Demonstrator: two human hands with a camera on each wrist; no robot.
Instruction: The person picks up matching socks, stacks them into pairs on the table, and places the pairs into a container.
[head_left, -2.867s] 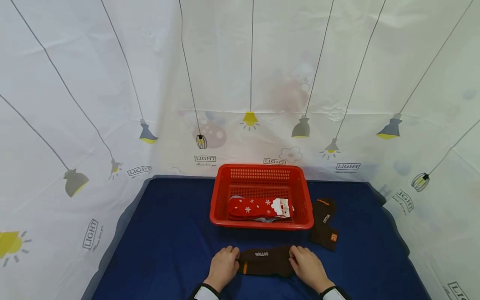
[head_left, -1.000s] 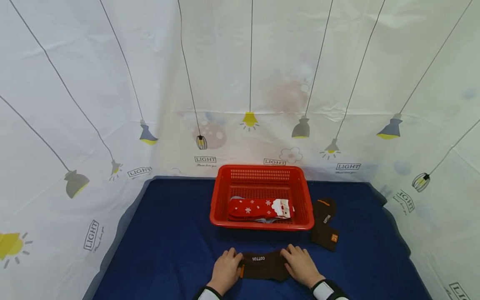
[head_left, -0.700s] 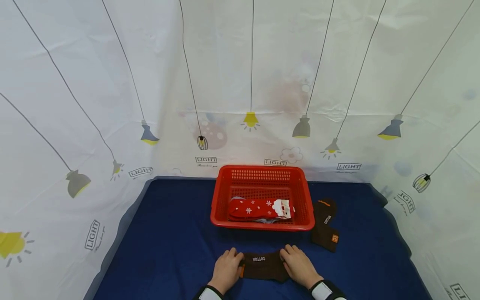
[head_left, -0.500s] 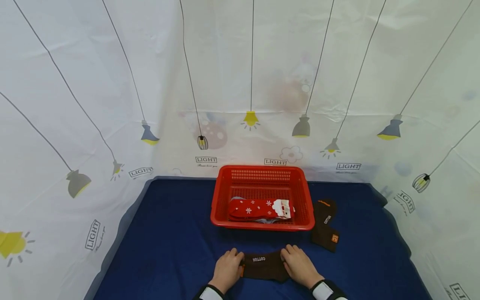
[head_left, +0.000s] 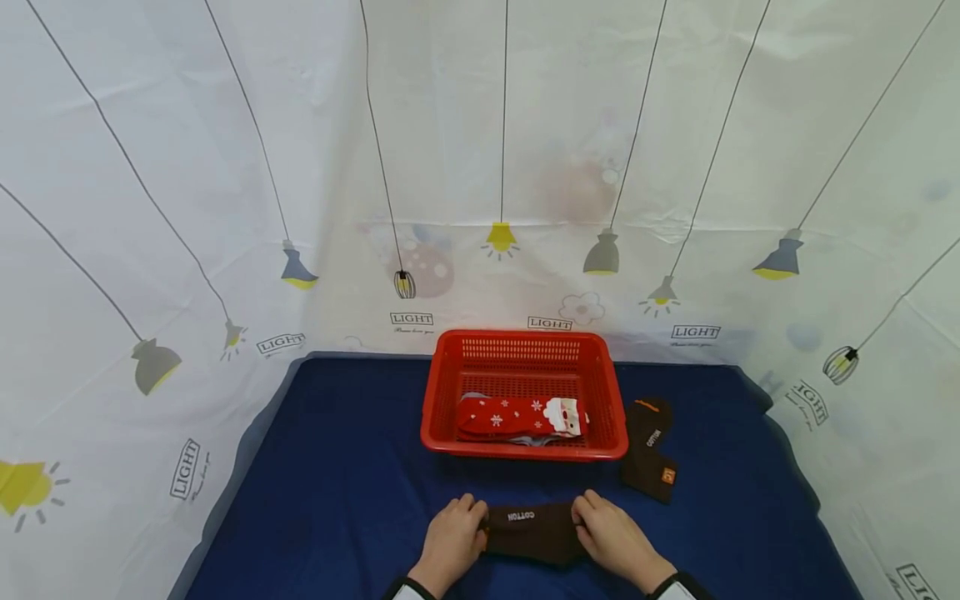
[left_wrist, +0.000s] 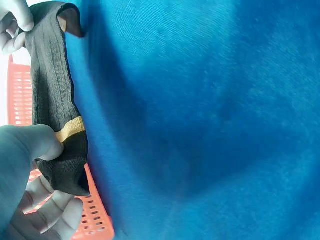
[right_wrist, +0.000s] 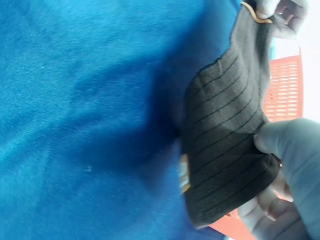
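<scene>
Both hands have a pinching grip on the brown sock (head_left: 532,532): the left hand (head_left: 450,542) holds the end with the orange stripe, thumb pressed on top and fingers curled beneath, and the right hand (head_left: 615,540) holds the opposite end the same way, so the folded sock hangs stretched between the two grips just above the blue table (head_left: 337,500), its "COTTON" lettering facing up. The wrist views show the fabric lifted clear of the cloth, casting a shadow beneath it. Straight ahead of the grips, close by, stands the red basket (head_left: 442,400), with a red Christmas sock (head_left: 517,417) lying inside it; beyond the right grip and off to its outer side lies the second brown sock (head_left: 648,450) on the table, touching neither hand. To handle this well, I would judge that both pinches should stay even, so the fold does not slip open, and that the sock should stay level and lightly taut rather than pulled hard, since ribbed knit stretches and springs back unevenly. Lifting it a little higher than the near rim of the basket would keep the loose lower edge from catching on the plastic mesh.
</scene>
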